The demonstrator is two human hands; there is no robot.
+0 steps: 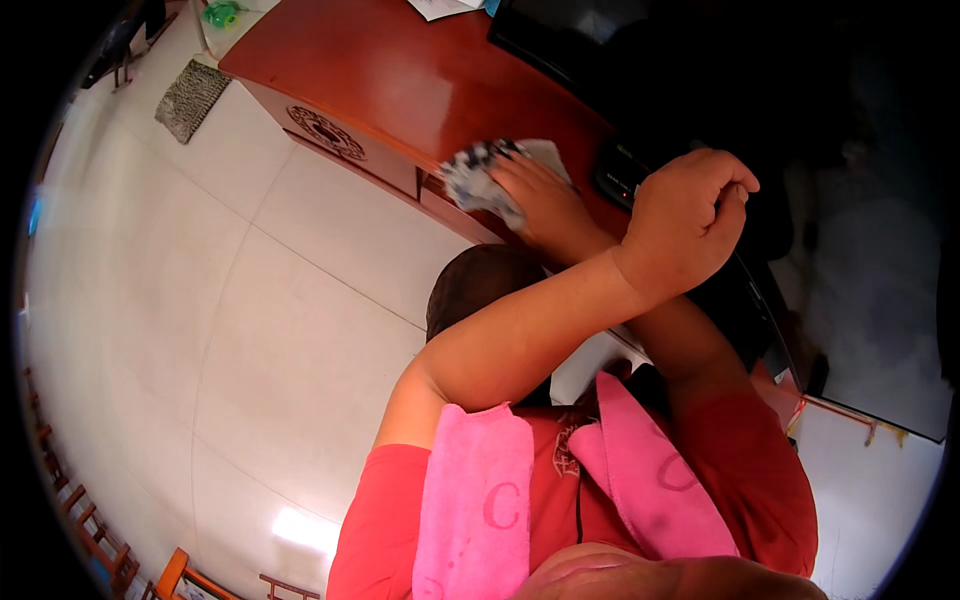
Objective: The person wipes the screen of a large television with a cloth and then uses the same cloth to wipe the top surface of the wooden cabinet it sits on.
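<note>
My right hand (536,195) lies spread over a crumpled cleaning cloth (472,176), pressing it on the red-brown wooden desk top (375,75) near its front edge. The cloth is pale grey with a black-and-white checked part. Crossing above my right forearm, my left arm reaches to the right. My left hand (686,217) is raised with its fingers curled and thumb tip against the forefinger, and nothing shows in it. A black electronic box (619,176) with a red light sits on the desk between the two hands, partly hidden by the left one.
At the upper right stands a dark monitor (540,45), and a large flat screen (877,315) fills the right side. A grey flat mop head (191,101) lies on the tiled floor (300,247) beyond the desk's left end, near a green bottle (221,13). Papers (442,6) rest at the far edge.
</note>
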